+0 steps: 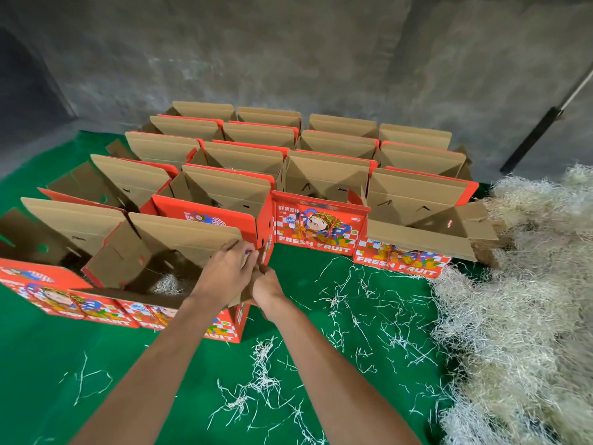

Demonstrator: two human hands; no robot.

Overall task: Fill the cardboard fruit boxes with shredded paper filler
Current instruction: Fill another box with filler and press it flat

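— What have the hands got?
— Both grip the right-end flap (253,284) of the nearest fruit box (179,319): left hand (229,268) curled over its top edge, right hand (268,285) pinching it lower down.
— Any filler inside?
— A little shredded paper (168,282) on the bottom; the big heap (519,300) lies well right on the green mat (64,364).

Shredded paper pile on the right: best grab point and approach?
Take the shredded paper pile from above at its thick middle, fingers spread then closing. It is a loose tangled heap on the green floor cover; its thin edge strands would probably slip out.
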